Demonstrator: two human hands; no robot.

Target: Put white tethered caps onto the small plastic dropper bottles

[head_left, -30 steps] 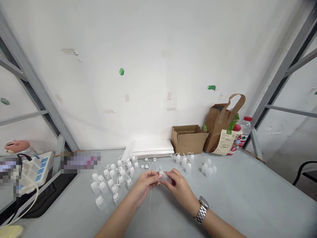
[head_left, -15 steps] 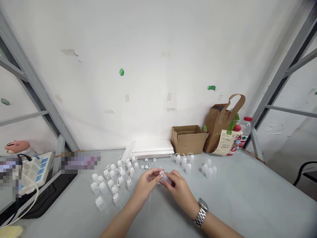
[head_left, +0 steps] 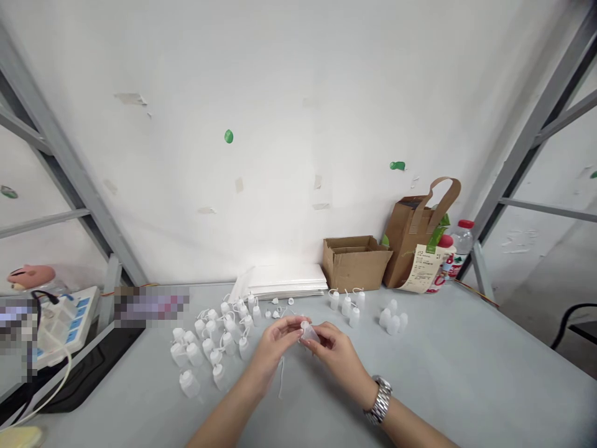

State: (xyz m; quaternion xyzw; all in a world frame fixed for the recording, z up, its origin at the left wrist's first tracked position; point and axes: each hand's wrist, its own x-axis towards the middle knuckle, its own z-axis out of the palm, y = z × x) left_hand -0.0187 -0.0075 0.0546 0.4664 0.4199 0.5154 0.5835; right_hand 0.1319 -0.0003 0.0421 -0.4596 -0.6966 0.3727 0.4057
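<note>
Between my two hands is a small translucent bottle, its neck pointing up and left. My right hand grips its body, fingers closed round it. My left hand is pinched at the bottle's neck; a thin white cord hangs below its fingers. Several white-capped bottles with cord loops stand to the left of my left hand. Small white caps lie on the table beyond my hands. More capped bottles stand beyond my right hand, and several bottles without cords stand to its right.
White flat packs lie against the wall beside an open cardboard box. A brown paper bag and a red-capped bottle stand at the back right. A power strip and a black flat object lie at the left.
The small bottle has tilted more upright between my hands, with its neck showing more. My right wrist has turned slightly.
</note>
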